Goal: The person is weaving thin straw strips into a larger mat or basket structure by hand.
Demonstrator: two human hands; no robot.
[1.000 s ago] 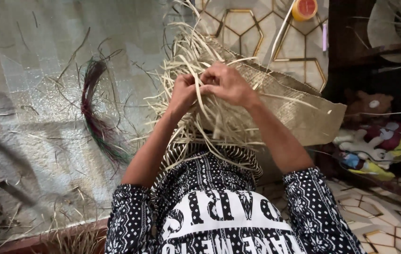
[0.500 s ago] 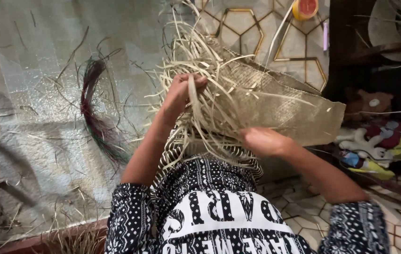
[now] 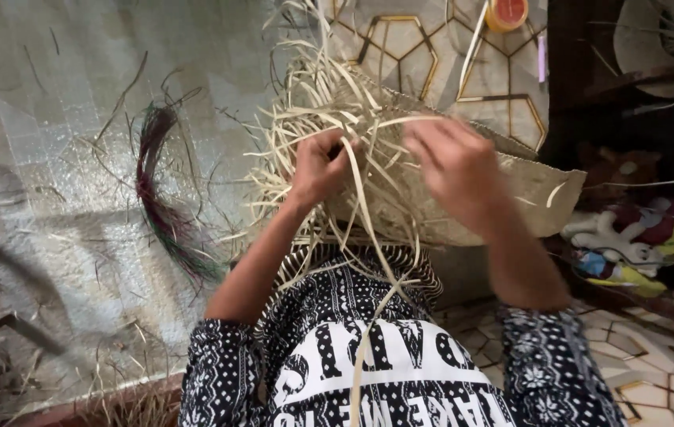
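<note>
Tiled floor [image 3: 52, 119] lies below; your left hand [image 3: 317, 168] has its fingers clamped on pale straw strips [image 3: 368, 229] of the woven mat [image 3: 511, 186], your right hand [image 3: 451, 162] hovering with fingers apart.

Pale tiled floor [image 3: 52, 103], hexagon-patterned tiles [image 3: 424, 55], dark wooden furniture [image 3: 582, 87] at right.
</note>
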